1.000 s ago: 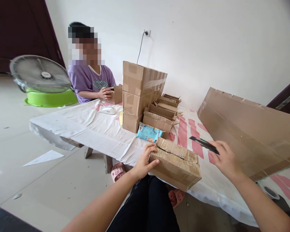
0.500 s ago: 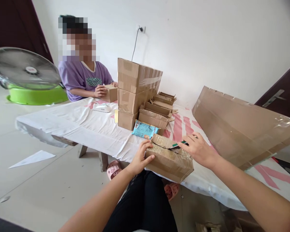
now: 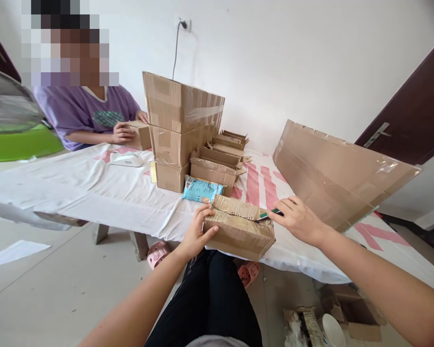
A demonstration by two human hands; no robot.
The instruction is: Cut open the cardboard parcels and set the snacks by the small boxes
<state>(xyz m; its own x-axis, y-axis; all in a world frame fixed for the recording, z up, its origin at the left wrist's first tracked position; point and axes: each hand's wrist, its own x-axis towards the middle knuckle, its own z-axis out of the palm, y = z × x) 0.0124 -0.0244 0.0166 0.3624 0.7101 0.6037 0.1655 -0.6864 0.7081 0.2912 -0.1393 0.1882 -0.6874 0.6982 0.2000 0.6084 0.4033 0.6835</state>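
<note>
A taped cardboard box lies at the near edge of the cloth-covered table. My left hand grips its left end, thumb on the front side and fingers over the top. In my right hand is a utility knife with a green and silver body. Its tip rests at the long seam on top of the box, towards the right end. A gap shows along this seam; what lies inside is hidden. Just behind the box sits a blue packet.
Stacked cartons stand behind the packet, beside several open boxes. A large cardboard sheet leans at the right. Across the table, another person holds a small box. A white device lies nearby.
The knife in my right hand has moved rightward along the box's seam. My left hand keeps its hold on the box. The whole view has shifted to the right.
</note>
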